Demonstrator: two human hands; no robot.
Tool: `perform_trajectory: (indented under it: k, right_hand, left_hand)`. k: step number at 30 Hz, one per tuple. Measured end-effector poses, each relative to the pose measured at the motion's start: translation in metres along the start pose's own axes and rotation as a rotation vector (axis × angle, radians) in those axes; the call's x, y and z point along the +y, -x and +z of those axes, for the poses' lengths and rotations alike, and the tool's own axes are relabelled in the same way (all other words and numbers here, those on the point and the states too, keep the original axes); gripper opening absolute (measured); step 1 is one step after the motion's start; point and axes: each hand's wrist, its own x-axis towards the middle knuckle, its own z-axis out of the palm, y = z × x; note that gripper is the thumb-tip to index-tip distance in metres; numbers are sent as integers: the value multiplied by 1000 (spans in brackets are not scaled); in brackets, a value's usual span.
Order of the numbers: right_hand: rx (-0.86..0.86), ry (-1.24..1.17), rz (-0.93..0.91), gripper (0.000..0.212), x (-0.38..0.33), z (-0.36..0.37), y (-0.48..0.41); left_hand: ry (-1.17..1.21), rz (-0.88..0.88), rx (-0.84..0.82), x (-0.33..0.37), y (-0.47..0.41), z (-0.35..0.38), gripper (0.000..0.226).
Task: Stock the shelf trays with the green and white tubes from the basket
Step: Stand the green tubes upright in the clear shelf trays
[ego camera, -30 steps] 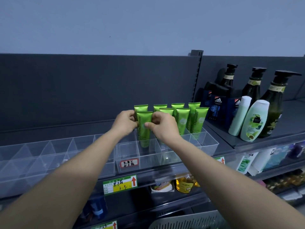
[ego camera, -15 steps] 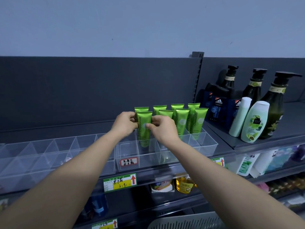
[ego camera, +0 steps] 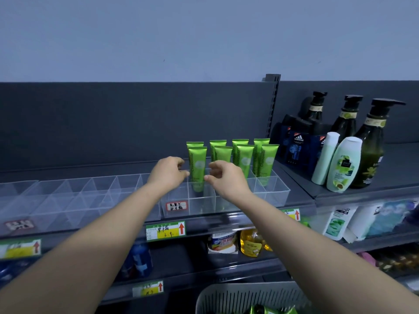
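My left hand (ego camera: 167,175) and right hand (ego camera: 227,179) hold nothing, fingers loosely curled. The green tube (ego camera: 198,165) stands upright between them in the clear tray (ego camera: 273,196), fingertips just beside it.

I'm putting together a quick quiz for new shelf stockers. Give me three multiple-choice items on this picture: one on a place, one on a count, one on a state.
1. Where are the green tubes?
A. In the right-hand clear tray
B. In the left-hand clear tray
C. Among the pump bottles

2. How many green tubes stand there?
A. Four
B. Eight
C. Twelve

3. How are they set?
A. Lying flat
B. Upright
C. Piled loosely

Answers:
1 A: the left-hand clear tray shows no tubes.
2 B: there are two rows of four.
3 B: each tube stands on end in a compartment.
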Motion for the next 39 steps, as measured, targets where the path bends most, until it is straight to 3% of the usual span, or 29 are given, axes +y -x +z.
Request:
perform_trajectory:
  k: [9, 14, 23, 39]
  right_hand:
    - [-42, 324, -218, 44, 18, -21, 59]
    - [-93, 461, -193, 47, 40, -29, 95]
    - [-253, 620, -26, 53, 84, -23, 169]
    - [-565, 671, 254, 55, 180, 0, 275]
  left_hand:
    - [-295, 130, 98, 23, 77, -1, 47]
    - [-372, 233, 93, 35, 123, 14, 50]
    - [-416, 265, -108, 20, 201, 68, 51]
    - [-460, 253, -494, -3, 303, 179, 35]
